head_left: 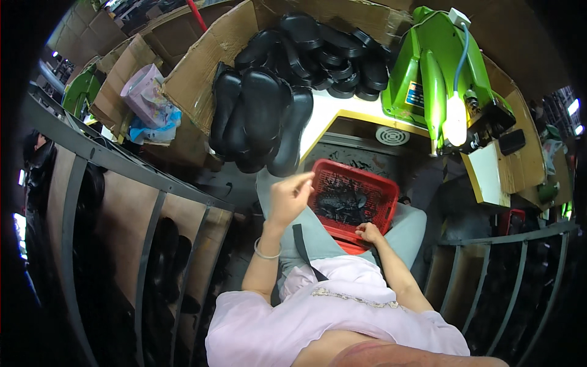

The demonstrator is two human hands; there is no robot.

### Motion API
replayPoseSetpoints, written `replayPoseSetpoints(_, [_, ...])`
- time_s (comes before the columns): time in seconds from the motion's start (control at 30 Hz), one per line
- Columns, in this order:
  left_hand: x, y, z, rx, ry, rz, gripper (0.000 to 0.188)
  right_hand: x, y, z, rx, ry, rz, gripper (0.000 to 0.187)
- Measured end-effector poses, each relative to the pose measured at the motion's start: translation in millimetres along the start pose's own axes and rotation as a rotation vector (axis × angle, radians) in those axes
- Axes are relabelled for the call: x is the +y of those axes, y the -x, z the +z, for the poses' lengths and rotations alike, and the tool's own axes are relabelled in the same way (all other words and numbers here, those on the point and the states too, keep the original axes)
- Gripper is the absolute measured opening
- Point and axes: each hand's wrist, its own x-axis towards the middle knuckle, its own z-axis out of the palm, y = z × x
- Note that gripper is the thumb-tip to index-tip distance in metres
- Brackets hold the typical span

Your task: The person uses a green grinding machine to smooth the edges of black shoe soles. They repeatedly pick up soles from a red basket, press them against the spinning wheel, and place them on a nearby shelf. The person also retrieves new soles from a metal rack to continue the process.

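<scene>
My left hand (290,199) is raised beside the left edge of a red plastic basket (391,189), below a pile of black shoe soles (263,110). Its index finger stretches out and the other fingers are loosely bent, slightly blurred; nothing shows in it. My right hand (369,232) rests at the basket's near rim with its fingers loosely apart and no object visible in them. Small black scraps (345,199) lie in the basket, which sits between my knees. The nearest soles overhang the table edge.
A green machine (409,85) with a lit lamp (454,119) stands at the right of the white table (324,116). Cardboard walls (208,55) enclose the soles. Metal racks (153,244) holding black items flank me on both sides. A pinkish bin (143,92) stands at the far left.
</scene>
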Motion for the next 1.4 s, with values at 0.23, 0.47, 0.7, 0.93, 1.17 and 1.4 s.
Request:
replayPoseSetpoints(0.23, [25.4, -77.4, -86.1, 0.082, -1.019, 0.312, 0.041, -6.2, -21.8, 2.5, 0.012, -0.107, -0.053, 0.029])
replayPoseSetpoints(0.47, [98.7, -62.4, -49.3, 0.129, -0.372, 0.641, 0.028, -39.0, 12.4, -68.6, -0.006, -1.011, -0.243, 0.047])
replayPoseSetpoints(0.7, [83.4, -21.5, 99.3, -0.393, 0.658, -0.199, 0.034, -61.1, 99.7, -162.5, 0.341, -1.728, -0.709, 0.115])
replayPoseSetpoints(0.93, [68.5, -67.3, 192.5, -0.447, 0.703, -0.022, 0.053, -25.6, 111.5, -231.1, 1.106, -1.406, -0.576, 0.071])
replayPoseSetpoints(1.17, [54.3, -69.0, 195.3, -0.336, 0.593, 0.028, 0.052, -41.9, 109.8, -252.1, 1.230, -1.178, -0.612, 0.070])
replayPoseSetpoints(1.4, [70.6, -80.3, 190.0, -0.318, 0.559, 0.099, 0.049, -40.9, 99.6, -257.9, 1.216, -1.217, -0.612, 0.069])
